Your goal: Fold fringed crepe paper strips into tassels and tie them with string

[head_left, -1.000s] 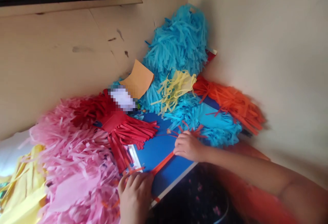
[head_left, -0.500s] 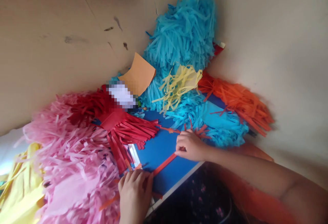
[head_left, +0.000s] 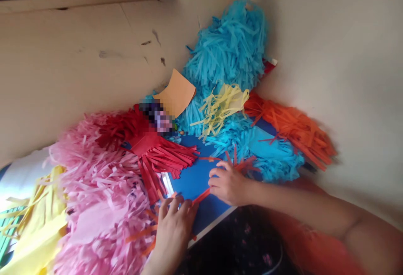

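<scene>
Left hand (head_left: 174,220): bent low over the near end of the orange strip (head_left: 202,196), with fingers arched and set close together; cannot tell from this view whether pinching or only pressing down.
Right hand (head_left: 229,185): curled narrow at the far end of the same strip, with fingers slightly parted; cannot tell how firmly closed, with the underside hidden.
Handling: judged to be rolling or twisting of the middle span. Roll with light, even pressure, working both ends in step. Hold the span straight and lightly taut; avoid jerking, as likely to tear if made of thin paper. Leave the cut ends outside the fingers, to prevent trapping or creasing.
Orange strip, position: slanting between both hands, over the blue counter (head_left: 185,180), just inside the white edge.
Orange strip, appearance: bright orange, narrow and apparently rolled along the middle. Splayed into loose tails (head_left: 140,235) beside the left hand, over the pink fringe (head_left: 102,220); fanned into a redder fringe (head_left: 247,165) beyond the right hand, against the blue fringe (head_left: 272,145). Slightly blurred; cannot tell how tight the roll is.
Red fringe (head_left: 145,143): spread near the left hand, partly over pink.
</scene>
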### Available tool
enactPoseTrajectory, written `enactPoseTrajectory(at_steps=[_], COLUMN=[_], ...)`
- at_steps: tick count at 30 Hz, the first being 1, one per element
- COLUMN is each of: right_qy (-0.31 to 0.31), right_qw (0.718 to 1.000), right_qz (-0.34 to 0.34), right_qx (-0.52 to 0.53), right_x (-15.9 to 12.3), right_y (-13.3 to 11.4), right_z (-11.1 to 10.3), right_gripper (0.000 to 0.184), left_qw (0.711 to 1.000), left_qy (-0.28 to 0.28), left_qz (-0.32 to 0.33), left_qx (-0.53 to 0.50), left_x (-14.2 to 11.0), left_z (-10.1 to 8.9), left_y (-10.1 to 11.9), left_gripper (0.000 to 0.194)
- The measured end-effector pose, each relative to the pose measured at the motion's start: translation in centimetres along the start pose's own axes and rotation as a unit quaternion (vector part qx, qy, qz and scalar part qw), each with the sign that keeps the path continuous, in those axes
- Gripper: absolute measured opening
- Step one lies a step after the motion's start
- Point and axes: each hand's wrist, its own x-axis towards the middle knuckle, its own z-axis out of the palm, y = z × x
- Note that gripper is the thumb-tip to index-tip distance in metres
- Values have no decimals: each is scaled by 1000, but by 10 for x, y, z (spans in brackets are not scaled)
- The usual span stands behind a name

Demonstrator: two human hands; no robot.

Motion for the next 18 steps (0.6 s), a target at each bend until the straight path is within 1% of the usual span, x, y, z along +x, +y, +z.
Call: enactPoseTrajectory(at_steps=[2, 4, 6, 8, 11, 14, 16, 18], right_qy=[15, 27, 27, 21, 15, 2, 0, 18], right_qw=[999, 996, 995, 996, 1000, 998, 999, 1000], right_qz=[-36, -50, -55, -46, 2, 31, 21, 0], right_qx=[-31, -63, -81, -68, 2, 48, 38, 1], right_x=[1, 5, 8, 11, 14, 16, 17, 15], right_y=[-3, -5, -4, -1, 5, 6, 1, -5], right_z=[1, 4, 9, 14, 21, 21, 19, 19], right_gripper=[23, 29, 31, 27, 19, 15, 11, 11], left_qw=[1000, 999, 999, 999, 998, 997, 997, 997], left_qy=[16, 32, 36, 37, 49, 51, 51, 54], left_qz=[-3, -16, -25, -32, -41, -50, -56, -59], left_qx=[-7, -22, -25, -11, 11, 20, 18, 11], left_x=[3, 8, 14, 19, 23, 24, 23, 21], left_z=[0, -1, -3, -5, -6, -2, 2, 6], left_y=[5, 10, 15, 18, 21, 21, 21, 20], left_gripper=[33, 28, 22, 21, 22, 22, 23, 21])
